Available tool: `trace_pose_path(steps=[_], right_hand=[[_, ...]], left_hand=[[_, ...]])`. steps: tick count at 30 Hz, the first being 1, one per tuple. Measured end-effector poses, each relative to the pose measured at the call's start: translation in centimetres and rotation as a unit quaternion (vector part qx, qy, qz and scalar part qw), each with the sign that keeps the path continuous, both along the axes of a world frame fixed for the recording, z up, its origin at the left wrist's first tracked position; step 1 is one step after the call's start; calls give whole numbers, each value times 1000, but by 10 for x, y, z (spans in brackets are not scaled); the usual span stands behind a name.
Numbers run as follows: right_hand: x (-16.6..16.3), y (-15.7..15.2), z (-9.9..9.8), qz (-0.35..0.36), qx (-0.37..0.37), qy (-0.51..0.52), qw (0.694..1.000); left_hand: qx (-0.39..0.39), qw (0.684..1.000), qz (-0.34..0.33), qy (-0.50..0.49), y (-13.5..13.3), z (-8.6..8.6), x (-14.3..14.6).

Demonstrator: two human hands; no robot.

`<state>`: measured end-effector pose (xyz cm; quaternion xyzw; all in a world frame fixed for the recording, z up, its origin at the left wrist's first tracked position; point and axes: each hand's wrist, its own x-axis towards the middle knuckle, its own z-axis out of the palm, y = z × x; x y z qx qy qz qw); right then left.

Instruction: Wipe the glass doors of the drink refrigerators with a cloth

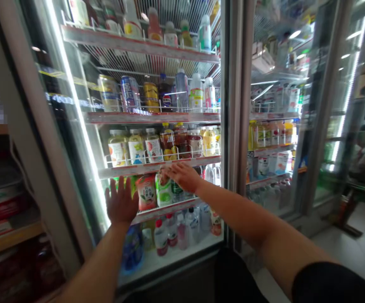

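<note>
Left of the left hand: a bright light strip, slanting down the side of the drinks cooler.
Left fingers: raised and spread, gaps showing between them; contact with anything ahead, cannot tell.
Right hand: stretched forward, fingers pointing leftward, straight and loosely apart, their tips blurred; contact, cannot tell.
Green-and-white pack: upright on a shelf behind the right fingertips, its top partly covered by them.
Red pack: upright between the two hands' fingers, just right of the left ones and beside the green-and-white pack.
Just above the right fingers: a shelf edge carrying a row of bottles, among them a white-labelled bottle.
Well above both hands' fingers: a golden can and a blue can.
Below the fingers: a red-capped bottle and a blue pack.
Right of the right fingers: an upright metal door frame.
</note>
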<state>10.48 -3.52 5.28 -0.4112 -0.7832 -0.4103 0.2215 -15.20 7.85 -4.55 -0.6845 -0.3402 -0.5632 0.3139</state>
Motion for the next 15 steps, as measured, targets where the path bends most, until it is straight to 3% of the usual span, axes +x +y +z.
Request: trace_pose_path(steps=[3, 7, 12, 15], right_hand=[[1, 0, 7, -41, 52, 107, 992], [7, 0, 9, 0, -17, -16, 1000], [17, 2, 9, -15, 74, 136, 988], [19, 1, 9, 4, 38, 73, 997]], left_hand=[[-2, 1000, -6, 2, 1, 0, 0], [8, 1000, -11, -4, 2, 0, -1], [-7, 1000, -12, -4, -1, 1, 0], [-3, 1000, 6, 5, -3, 2, -1]])
